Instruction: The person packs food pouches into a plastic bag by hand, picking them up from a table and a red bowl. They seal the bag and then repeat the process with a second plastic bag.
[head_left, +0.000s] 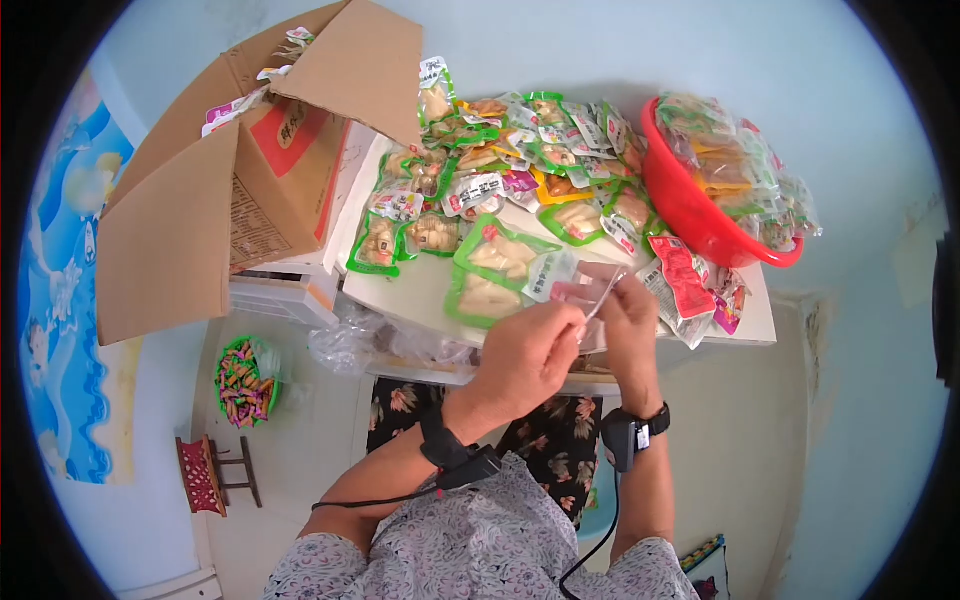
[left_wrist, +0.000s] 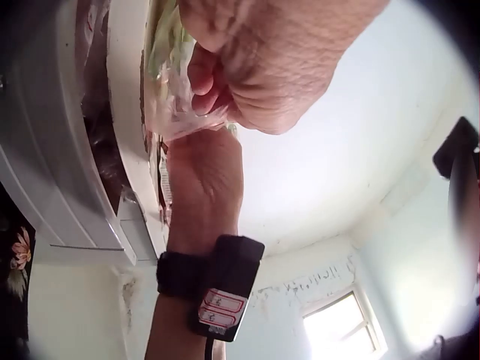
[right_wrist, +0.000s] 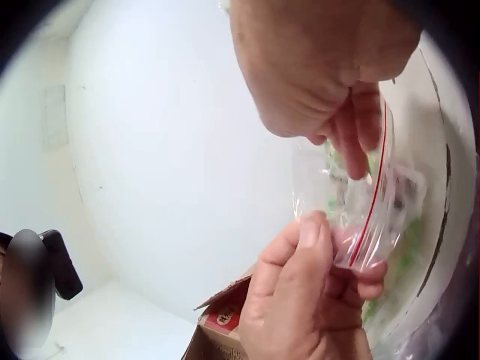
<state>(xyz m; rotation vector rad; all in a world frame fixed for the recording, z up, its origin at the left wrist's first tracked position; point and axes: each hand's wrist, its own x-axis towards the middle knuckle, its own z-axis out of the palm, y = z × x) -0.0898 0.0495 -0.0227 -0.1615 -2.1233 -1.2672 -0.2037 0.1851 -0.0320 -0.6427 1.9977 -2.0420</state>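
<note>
Both hands are at the mouth of a clear zip bag (right_wrist: pixel 373 199) with a red seal line, close over the front of the white table. My left hand (head_left: pixel 530 355) pinches the bag's edge between thumb and fingers, seen from below in the right wrist view. My right hand (head_left: pixel 630 318) holds the far end of the rim, its fingers bent down at the opening. Green-edged food packets (head_left: pixel 492 262) lie right behind the bag, which overlaps them in the head view. In the left wrist view, the left hand hides much of the bag.
Several food packets (head_left: pixel 550 130) cover the back of the table (head_left: pixel 420 290). At the right stands a red basin (head_left: pixel 690 215) heaped with packets; an open cardboard box (head_left: pixel 170 240) is at the left. A green basket (head_left: pixel 247 385) of wrapped snacks and a small stool (head_left: pixel 200 475) stand on the floor.
</note>
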